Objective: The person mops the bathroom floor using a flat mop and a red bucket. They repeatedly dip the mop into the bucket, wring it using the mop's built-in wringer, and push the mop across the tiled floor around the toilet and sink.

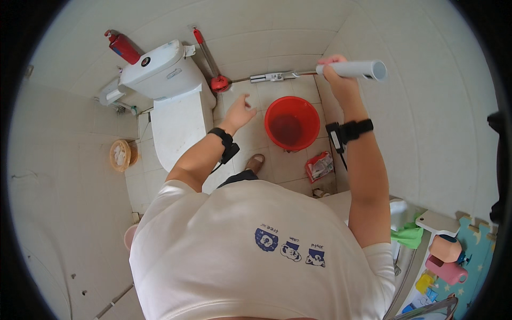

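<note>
My right hand [342, 84] grips a white tubular handle [356, 70], its round end towards me on the right. A thin rod runs left from the handle to a metal-and-white head [273, 77], probably a mop's, near the back wall. My left hand [239, 113] is empty, fingers bent and apart, over the floor between the toilet and a red bucket [292, 123]. Dark-looking liquid lies in the bucket's bottom. Left of the head stands a red plunger [219, 83] with a metal shaft and red grip.
The white toilet [180, 124] is at left, with a red pump bottle [123, 48] on its tank. A wicker basket [120, 155] holds white tissue. A red-and-white plastic package [319, 167] lies by the right wall. Bottles and a green cloth [408, 236] are at lower right.
</note>
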Motion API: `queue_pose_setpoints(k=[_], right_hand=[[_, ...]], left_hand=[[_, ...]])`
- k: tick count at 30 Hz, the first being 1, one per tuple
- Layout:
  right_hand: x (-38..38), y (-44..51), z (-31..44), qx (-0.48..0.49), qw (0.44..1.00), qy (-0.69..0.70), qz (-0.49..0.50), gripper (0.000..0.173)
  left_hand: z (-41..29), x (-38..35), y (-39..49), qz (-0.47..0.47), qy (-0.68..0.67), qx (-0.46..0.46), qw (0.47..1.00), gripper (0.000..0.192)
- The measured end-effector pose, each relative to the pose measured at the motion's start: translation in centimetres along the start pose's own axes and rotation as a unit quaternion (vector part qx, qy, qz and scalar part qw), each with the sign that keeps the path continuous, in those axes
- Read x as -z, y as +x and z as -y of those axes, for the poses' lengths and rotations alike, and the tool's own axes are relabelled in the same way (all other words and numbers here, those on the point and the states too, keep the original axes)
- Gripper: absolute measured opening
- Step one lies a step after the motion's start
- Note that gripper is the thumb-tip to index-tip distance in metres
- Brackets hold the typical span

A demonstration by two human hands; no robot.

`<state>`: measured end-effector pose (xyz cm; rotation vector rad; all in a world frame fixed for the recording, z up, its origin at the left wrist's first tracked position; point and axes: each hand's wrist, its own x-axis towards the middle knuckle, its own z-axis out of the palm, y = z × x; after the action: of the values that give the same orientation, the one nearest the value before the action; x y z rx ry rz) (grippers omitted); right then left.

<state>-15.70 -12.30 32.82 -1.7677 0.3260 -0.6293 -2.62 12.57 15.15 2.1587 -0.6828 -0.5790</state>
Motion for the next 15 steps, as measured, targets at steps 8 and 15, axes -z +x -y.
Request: queue_pose_setpoints(k=[8, 15], right_hand=[[-4.6, 2.4, 2.7, -0.003, 0.991, -0.077, 0.112, 0.017], [-8.9, 4.0, -4.5, 0.100, 0.982, -0.029, 0.159, 0.034]], left_hand=[[-10.1, 3.6, 0.7, -0.092, -0.066, -0.202, 0.973, 0.073], [-18.8, 9.4, 0.9, -0.187, -0.053, -0.500, 0.844, 0.038]])
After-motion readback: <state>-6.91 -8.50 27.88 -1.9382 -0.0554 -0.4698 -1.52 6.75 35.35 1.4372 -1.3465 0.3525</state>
